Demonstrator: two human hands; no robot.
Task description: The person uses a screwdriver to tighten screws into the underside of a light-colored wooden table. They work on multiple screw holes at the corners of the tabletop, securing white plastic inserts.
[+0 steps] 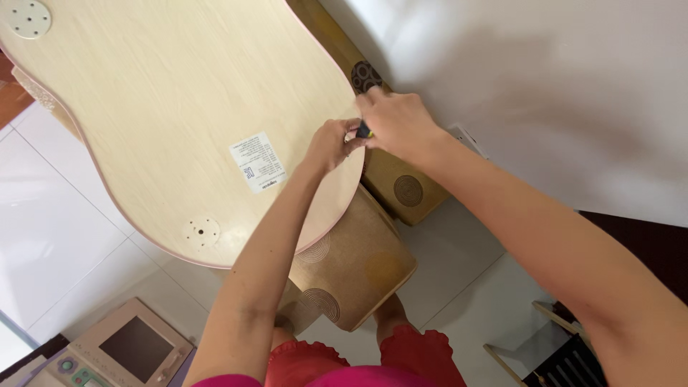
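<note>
The screwdriver [365, 131] is gripped by the right hand [398, 122] at the tabletop's [165, 93] three o'clock edge; its tip is pinched by the left hand [331, 143]; it is best kept square, with steady pressure, over the stool [355, 261].

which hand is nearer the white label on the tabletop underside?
Left. The left hand sits at the board's edge just right of the white label; the right hand is farther right, beyond the edge.
</note>
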